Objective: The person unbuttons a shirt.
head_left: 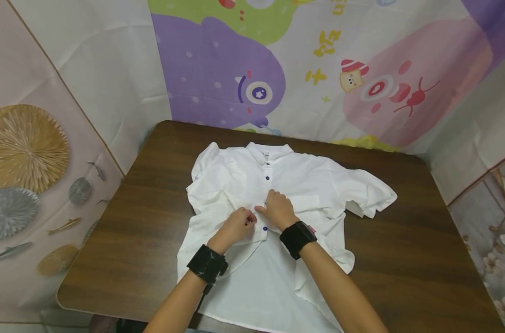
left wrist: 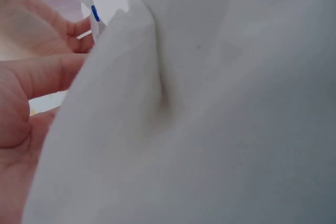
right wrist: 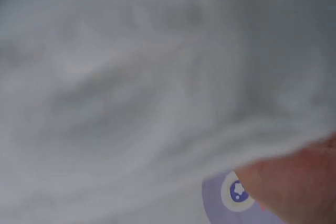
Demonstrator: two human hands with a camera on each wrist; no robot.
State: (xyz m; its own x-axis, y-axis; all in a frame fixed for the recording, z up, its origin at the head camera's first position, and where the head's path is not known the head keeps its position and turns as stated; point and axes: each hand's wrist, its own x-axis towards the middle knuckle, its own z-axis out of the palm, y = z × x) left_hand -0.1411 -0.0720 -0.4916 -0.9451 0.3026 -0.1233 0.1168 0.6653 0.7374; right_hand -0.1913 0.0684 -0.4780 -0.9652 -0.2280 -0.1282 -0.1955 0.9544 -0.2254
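Note:
A white short-sleeved button-up shirt (head_left: 244,180) lies front up, collar away from me, with dark blue buttons down its placket. My left hand (head_left: 237,224) pinches the placket edge at mid-front, fingers curled. Just above and to the right, my right hand (head_left: 279,210) grips the front at the placket, thumb pointing toward the left hand. A blue button (head_left: 265,228) shows below both hands, and two more sit near the collar. In the left wrist view, cloth hides the left fingertips (left wrist: 58,72); another blue button (left wrist: 95,13) shows beside the right hand. Blurred fabric fills most of the right wrist view.
The shirt rests on a brown wooden table (head_left: 402,259) with rounded corners. Behind stands a cartoon-printed cloth (head_left: 311,106), with patterned hangings at both sides. Below the hands the shirt fronts spread apart, showing the inside of the back panel (head_left: 252,291).

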